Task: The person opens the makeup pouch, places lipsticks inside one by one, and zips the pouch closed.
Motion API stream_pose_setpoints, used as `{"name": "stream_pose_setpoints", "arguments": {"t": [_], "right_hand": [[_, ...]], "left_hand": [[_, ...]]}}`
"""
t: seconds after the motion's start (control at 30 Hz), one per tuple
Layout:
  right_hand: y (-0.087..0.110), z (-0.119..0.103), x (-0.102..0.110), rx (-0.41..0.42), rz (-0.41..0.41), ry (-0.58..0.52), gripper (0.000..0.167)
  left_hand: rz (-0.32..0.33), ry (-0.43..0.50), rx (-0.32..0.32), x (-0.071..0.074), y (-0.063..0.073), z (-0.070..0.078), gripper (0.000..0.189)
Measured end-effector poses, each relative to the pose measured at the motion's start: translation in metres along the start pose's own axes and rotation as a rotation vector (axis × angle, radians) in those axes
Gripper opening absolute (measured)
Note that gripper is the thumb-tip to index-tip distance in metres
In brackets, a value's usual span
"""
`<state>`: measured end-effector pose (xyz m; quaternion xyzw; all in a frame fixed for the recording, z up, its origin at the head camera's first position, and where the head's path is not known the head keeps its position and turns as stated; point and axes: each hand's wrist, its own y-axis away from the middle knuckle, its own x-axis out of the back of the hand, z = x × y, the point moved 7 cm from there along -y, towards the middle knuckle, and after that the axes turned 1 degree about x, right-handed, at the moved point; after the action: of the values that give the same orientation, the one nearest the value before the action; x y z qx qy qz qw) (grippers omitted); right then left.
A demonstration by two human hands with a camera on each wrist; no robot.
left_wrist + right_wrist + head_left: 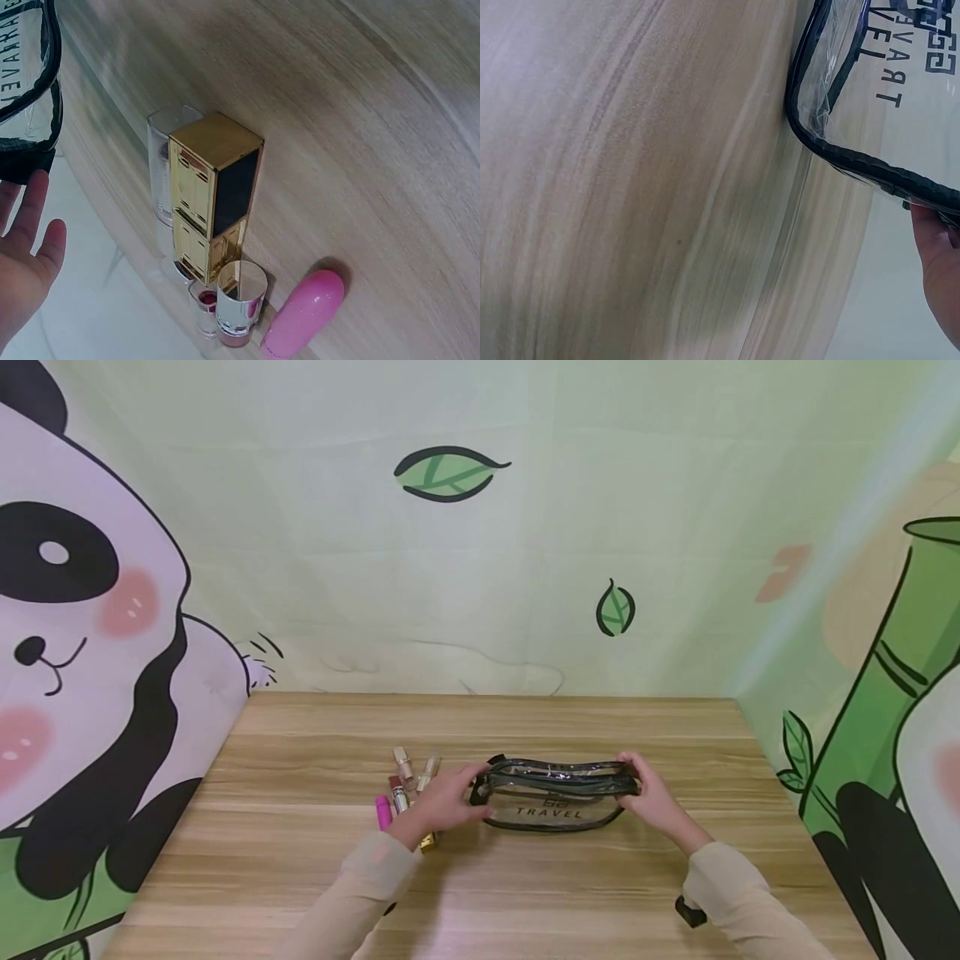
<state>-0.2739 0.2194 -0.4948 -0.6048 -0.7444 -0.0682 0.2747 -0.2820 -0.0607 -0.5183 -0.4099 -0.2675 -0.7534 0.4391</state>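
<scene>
A clear zip pouch [551, 814] with black piping and the word TRAVEL stands on the wooden table, its zip side up. My left hand [447, 800] grips its left end between thumb and fingers; in the left wrist view fingertips of the left hand [26, 262] are at the black tab on its corner. At the other end, my right hand [651, 795] pinches the upper right corner, and the right wrist view shows the thumb of the right hand [941, 277] against the black edge. Several lipsticks lie left of the pouch, partly hidden behind my left hand and wrist.
Among the lipsticks are a gold one with a black panel [214, 195], a bright pink tube [306, 311] and a silver-banded one [241, 300]. A small black block [691, 912] shows under my right cuff. Behind the table [600, 893] hangs a panda-printed cloth [525, 543].
</scene>
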Motion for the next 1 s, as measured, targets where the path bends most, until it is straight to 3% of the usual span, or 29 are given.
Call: {"name": "stream_pose_setpoints", "arguments": {"t": [0.4, 0.83, 1.0], "right_hand": [[0.002, 0.000, 0.003, 0.024, 0.039, 0.051, 0.047], [0.005, -0.002, 0.005, -0.062, -0.012, 0.105, 0.062], [0.005, -0.007, 0.003, -0.054, -0.050, 0.186, 0.064]], "left_hand": [[0.008, 0.050, -0.024, 0.002, 0.000, 0.009, 0.065], [0.035, 0.051, -0.054, 0.004, 0.001, 0.021, 0.058], [0.037, 0.053, -0.047, 0.005, 0.001, 0.025, 0.056]]}}
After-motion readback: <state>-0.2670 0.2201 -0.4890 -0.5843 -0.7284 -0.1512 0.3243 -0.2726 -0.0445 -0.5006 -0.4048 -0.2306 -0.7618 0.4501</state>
